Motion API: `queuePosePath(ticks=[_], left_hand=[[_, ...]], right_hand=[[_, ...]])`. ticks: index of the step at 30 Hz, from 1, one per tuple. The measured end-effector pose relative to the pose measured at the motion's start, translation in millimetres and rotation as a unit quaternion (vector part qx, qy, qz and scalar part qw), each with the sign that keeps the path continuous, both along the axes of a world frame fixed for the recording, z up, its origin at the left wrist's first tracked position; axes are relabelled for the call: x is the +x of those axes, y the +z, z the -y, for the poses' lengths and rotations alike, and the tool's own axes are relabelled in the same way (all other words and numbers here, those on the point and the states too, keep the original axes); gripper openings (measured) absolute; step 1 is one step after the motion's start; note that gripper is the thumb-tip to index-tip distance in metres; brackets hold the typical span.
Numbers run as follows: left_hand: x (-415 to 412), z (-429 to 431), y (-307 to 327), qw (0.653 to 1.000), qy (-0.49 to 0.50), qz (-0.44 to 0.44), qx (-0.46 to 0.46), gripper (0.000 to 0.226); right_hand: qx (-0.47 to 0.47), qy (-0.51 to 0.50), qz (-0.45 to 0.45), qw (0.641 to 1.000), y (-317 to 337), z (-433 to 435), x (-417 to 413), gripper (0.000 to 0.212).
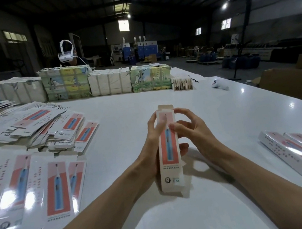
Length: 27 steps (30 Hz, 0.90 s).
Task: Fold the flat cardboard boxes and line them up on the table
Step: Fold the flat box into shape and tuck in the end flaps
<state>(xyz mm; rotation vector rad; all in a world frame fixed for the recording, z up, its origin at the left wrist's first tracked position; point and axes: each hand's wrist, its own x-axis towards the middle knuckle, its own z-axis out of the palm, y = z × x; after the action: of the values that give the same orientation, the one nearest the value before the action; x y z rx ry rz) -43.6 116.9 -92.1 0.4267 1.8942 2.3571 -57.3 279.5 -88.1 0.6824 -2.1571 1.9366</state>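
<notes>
Two hands clasped one box (172,167) over the table (125,108): my left hand (150,140) wrapped its left edge, my right hand (190,127) pinched its right edge.

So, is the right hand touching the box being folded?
Touching. Head view: the right hand has fingertips on the box front, thumb against its right edge.

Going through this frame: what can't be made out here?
Head view: the pink-and-white cardboard box hides its own back face; the left hand and right hand cover its sides.
Head view: the row of folded white boxes is cut off by the right edge, count unknown.
Head view: box lettering too small, blurred.
</notes>
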Motion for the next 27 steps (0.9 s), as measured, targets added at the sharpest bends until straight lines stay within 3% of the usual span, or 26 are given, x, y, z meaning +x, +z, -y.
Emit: queuePosePath(ticks=[4, 7, 11, 17, 27], left_hand=[[-2.4, -1.9, -1.6, 0.992, 0.011, -0.034, -0.123, 0.105], [-5.4, 3.0, -5.4, 0.990, 0.027, -0.020, -0.140, 0.110], [-5.8, 4.5, -5.6, 0.996, -0.003, 0.000, -0.088, 0.105], [0.1, -1.2, -7.4, 0.992, -0.036, 0.008, -0.124, 0.094], [-2.0, 1.3, -9.6, 0.987, -0.043, 0.000, -0.157, 0.088]], right_hand=[[-0.007, 0.013, 0.010, 1.000, 1.5, -0.2, -1.5, 0.037], [-0.005, 0.035, 0.017, 0.999, 1.3, 0.7, -1.0, 0.039], [-0.025, 0.009, 0.021, 0.999, -2.0, 4.5, -2.6, 0.037], [-0.090, -0.105, 0.045, 0.989, -6.2, -1.3, -11.0, 0.024], [-0.093, -0.080, 0.020, 0.992, -3.3, -7.7, -11.7, 0.027]])
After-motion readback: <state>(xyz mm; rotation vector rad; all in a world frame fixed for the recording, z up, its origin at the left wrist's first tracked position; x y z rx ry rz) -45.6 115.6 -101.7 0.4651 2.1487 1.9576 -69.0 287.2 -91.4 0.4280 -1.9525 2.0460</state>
